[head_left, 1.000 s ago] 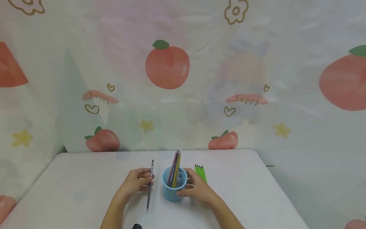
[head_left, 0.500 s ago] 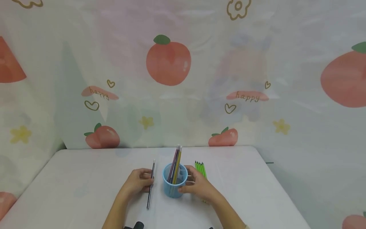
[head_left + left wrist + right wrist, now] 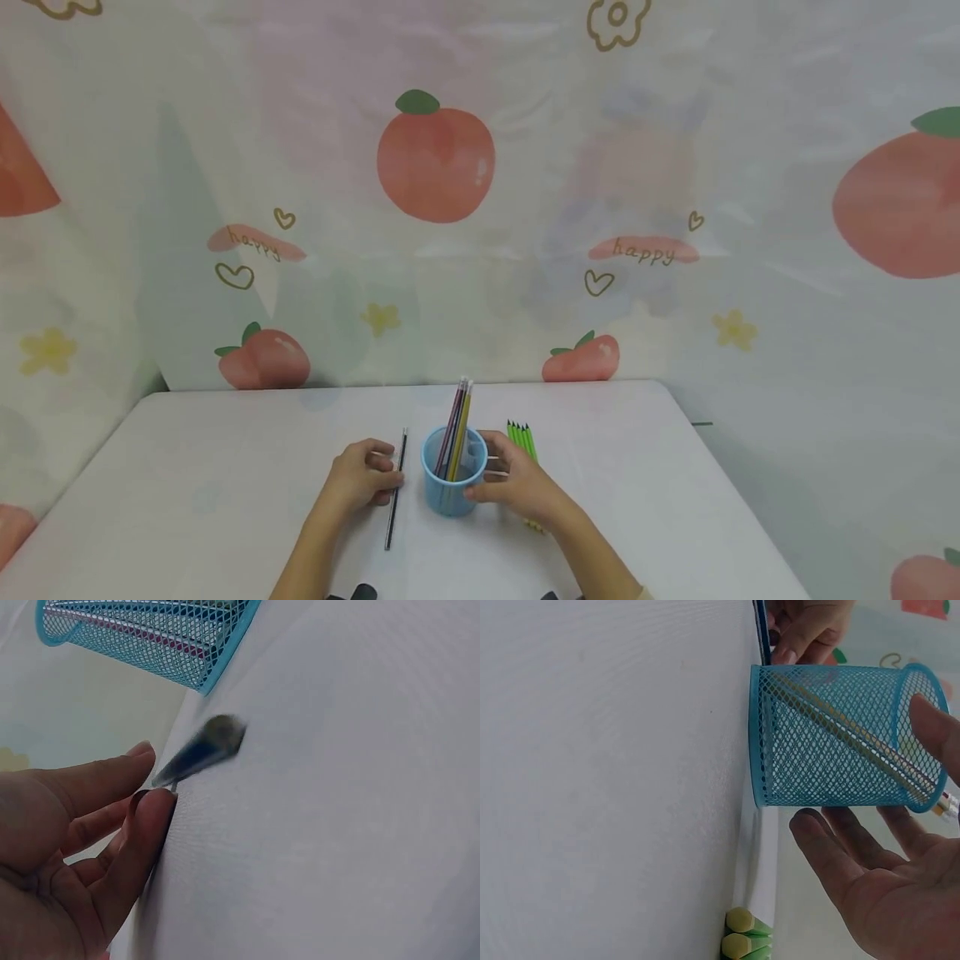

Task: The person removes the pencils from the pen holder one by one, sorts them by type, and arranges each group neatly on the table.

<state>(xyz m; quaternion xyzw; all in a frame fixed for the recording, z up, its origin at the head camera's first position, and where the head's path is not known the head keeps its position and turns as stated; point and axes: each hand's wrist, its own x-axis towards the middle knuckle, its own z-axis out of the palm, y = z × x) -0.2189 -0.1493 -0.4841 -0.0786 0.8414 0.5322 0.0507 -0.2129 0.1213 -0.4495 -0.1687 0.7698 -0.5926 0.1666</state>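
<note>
On the white table a blue mesh pencil cup (image 3: 442, 498) stands upright with several pencils (image 3: 453, 437) leaning in it. My right hand (image 3: 521, 486) curves round the cup's right side, thumb in front and fingers behind; the right wrist view shows its thumb (image 3: 934, 731) beside the rim. To the left of the cup, one dark pencil (image 3: 391, 522) lies lengthwise. Beside this pencil is my left hand (image 3: 358, 477), its thumb tip over the pencil and its other fingers left of it. In the left wrist view the pencil's near end (image 3: 217, 739) looks blurred.
Right of the cup lies a row of green pencils (image 3: 522, 437), partly hidden by the right hand. A patterned cloth wall (image 3: 480, 333) rises behind the table (image 3: 225, 475). Black camera parts show at the bottom edge.
The dark pencil has come down onto the table, and my left fingers no longer reach past it. The right hand has stayed round the cup. The head view has shifted slightly.
</note>
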